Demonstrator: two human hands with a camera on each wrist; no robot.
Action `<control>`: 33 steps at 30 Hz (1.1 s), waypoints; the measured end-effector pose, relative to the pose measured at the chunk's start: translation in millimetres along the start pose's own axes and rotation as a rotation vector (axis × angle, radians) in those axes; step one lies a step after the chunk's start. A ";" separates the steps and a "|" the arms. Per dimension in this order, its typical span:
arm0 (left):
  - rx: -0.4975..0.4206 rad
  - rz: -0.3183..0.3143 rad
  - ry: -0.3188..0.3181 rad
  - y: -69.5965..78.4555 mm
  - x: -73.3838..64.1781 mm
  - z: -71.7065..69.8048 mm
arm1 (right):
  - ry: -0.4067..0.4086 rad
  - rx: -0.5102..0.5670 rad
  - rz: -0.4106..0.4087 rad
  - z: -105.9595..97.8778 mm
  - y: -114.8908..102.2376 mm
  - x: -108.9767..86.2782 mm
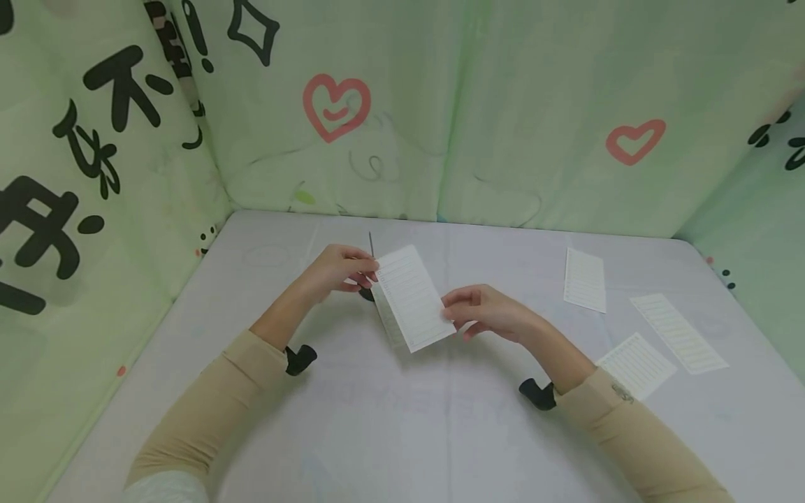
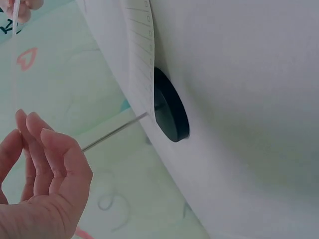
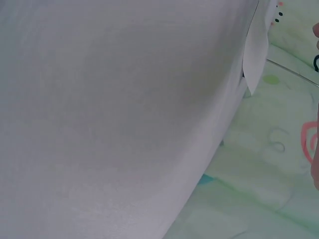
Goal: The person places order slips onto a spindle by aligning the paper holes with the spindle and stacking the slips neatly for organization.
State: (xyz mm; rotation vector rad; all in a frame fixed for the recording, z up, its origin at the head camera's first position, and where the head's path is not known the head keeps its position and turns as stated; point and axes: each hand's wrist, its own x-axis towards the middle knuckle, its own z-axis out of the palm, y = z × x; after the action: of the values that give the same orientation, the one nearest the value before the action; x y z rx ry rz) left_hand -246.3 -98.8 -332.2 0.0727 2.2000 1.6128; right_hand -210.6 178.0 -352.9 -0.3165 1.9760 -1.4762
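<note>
Both hands hold up a white lined paper slip (image 1: 415,297) over the table. My left hand (image 1: 342,269) pinches its upper left edge, and my right hand (image 1: 487,307) grips the lower right corner. Behind that slip stands a bill spike, its thin metal rod (image 2: 117,130) rising from a round black base (image 2: 172,107). Another lined slip (image 2: 142,47) sits low on the spike, against the base; in the head view the raised slip partly covers it. Seen from the left wrist, the held slip is nearly edge-on. Only a bit of my right hand shows in the right wrist view.
Three more printed slips lie on the right of the white table (image 1: 377,433): one slip (image 1: 585,279) farther back, a long slip (image 1: 679,332), and a nearer slip (image 1: 638,365) beside the right forearm. Green patterned curtains (image 1: 534,105) enclose the table's back and sides.
</note>
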 end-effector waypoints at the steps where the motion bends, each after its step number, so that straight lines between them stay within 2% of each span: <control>1: -0.002 0.001 0.006 0.3 0.9 -2.1 | -0.002 0.000 -0.004 1.0 0.3 -0.7; 8: -0.011 0.011 0.028 6.7 4.2 -13.4 | 0.044 -0.006 -0.026 4.7 -4.3 1.6; 16: -0.010 0.043 0.060 16.2 13.1 -26.1 | 0.141 0.031 0.033 3.4 -16.9 13.7; 26: -0.020 -0.003 0.123 21.8 22.9 -30.7 | 0.179 0.049 0.082 4.4 -23.9 28.5; 33: -0.031 0.011 0.119 18.6 27.0 -31.9 | 0.172 0.063 0.086 6.8 -24.9 30.2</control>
State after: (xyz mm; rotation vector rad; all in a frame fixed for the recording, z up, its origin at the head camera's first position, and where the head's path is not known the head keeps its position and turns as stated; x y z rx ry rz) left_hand -285.9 -114.0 -315.0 -0.0206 2.2658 1.6965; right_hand -234.0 147.9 -341.5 -0.0790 2.0445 -1.5508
